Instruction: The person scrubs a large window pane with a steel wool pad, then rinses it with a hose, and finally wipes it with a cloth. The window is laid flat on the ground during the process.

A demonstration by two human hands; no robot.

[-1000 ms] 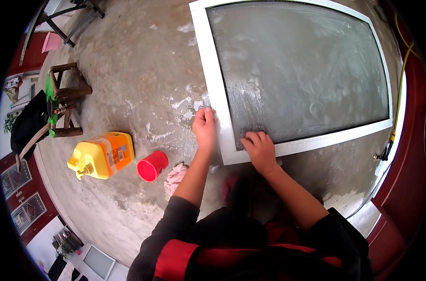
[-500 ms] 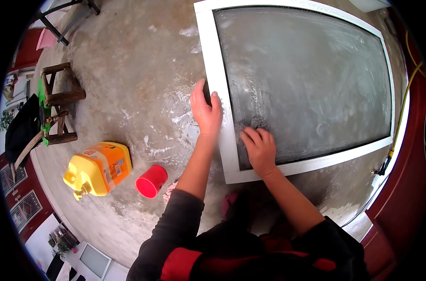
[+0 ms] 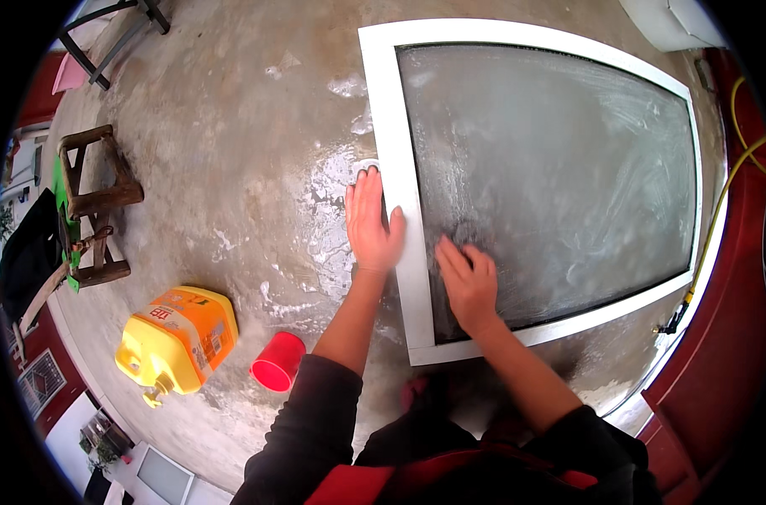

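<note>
A white-framed glass panel (image 3: 551, 185) lies on the wet floor, its glass streaked with suds. Along the panel's left rail rests my left hand (image 3: 370, 223), fingers stretched out and thumb against the white frame. White foam shows at its fingertips. Over the lower left of the glass is my right hand (image 3: 469, 286), its fingers extended and slightly bent, fingertips at the surface. A dark smudge on the glass lies just beyond them; whether it is a reflection or a small object is unclear. I see nothing plainly held in either hand.
A yellow jug (image 3: 177, 341) with an orange label and a red cup (image 3: 278, 362) are on the floor at the left. Farther left stands a wooden stool (image 3: 101, 189). A yellow hose (image 3: 723, 198) runs along the right, beside a dark red surface (image 3: 732, 311).
The whole view has shifted, so the panel, jug and cup sit lower. My left hand's fingers have straightened and drawn together. My right hand stays near the same part of the glass.
</note>
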